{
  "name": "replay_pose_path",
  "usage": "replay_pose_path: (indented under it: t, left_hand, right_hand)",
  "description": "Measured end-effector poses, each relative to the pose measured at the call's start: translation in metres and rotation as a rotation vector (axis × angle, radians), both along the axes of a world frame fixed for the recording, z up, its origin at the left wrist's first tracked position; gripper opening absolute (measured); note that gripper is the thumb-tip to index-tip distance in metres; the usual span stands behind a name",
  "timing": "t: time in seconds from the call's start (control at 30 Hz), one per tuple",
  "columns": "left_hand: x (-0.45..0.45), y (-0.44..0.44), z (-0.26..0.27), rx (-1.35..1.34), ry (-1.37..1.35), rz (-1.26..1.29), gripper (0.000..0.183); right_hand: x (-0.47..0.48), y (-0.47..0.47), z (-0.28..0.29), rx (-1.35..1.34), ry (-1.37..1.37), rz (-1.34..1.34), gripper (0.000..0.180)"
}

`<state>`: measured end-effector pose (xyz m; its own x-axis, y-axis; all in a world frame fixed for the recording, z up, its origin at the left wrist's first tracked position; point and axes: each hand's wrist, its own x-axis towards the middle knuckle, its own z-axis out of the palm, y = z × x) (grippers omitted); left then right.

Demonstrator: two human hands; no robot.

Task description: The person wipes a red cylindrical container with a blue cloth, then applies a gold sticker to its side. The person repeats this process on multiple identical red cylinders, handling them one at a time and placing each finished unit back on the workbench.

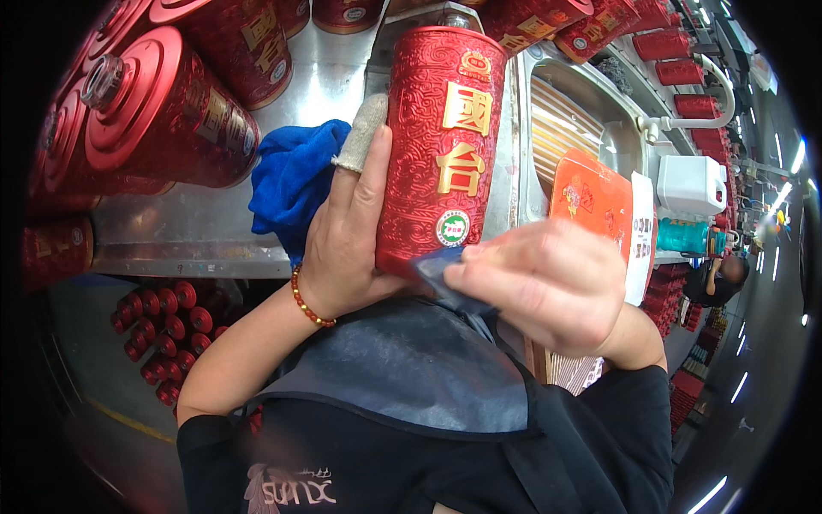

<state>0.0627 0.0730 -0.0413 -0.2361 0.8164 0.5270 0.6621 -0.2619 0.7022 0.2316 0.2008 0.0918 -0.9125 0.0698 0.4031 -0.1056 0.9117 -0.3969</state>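
Note:
A red embossed bottle [424, 148] with raised gold characters and a round green-and-white emblem lies tilted in front of me. My left hand [350, 212] grips its left side and lower end. One of its fingers wears a knitted finger cover [366, 132], and a beaded bracelet circles the wrist. My right hand [546, 283], slightly blurred, pinches a dark blue flexible piece [443, 273], cloth or sheet. That piece touches the bottle's lower end just below the emblem. Beside my left hand, a bright blue cloth [292, 177] lies bunched on the metal worktop [199, 218].
Similar red bottles [173, 109] stand at left and along the back. To the right are a metal sink [578, 115], a red-orange printed box [587, 186], a white jug [690, 184] and a teal bottle [681, 236]. Another person [719, 279] is farther right.

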Motion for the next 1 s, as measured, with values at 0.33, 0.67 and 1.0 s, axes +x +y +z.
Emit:
replay_pose_path:
  t: [0.33, 0.67, 1.0]
  left_hand:
    - [-0.001, -0.002, -0.002, -0.061, -0.036, -0.023, 0.127]
    - [-0.005, -0.004, 0.001, -0.136, -0.006, -0.079, 0.135]
    - [-0.004, -0.007, -0.007, -0.133, -0.024, -0.083, 0.128]
  right_hand:
    - [-0.010, 0.004, 0.012, -0.008, -0.158, 0.091, 0.028]
    - [-0.020, 0.013, 0.002, 0.113, -0.005, 0.166, 0.032]
    - [-0.025, 0.025, -0.001, -0.037, 0.013, 0.110, 0.027]
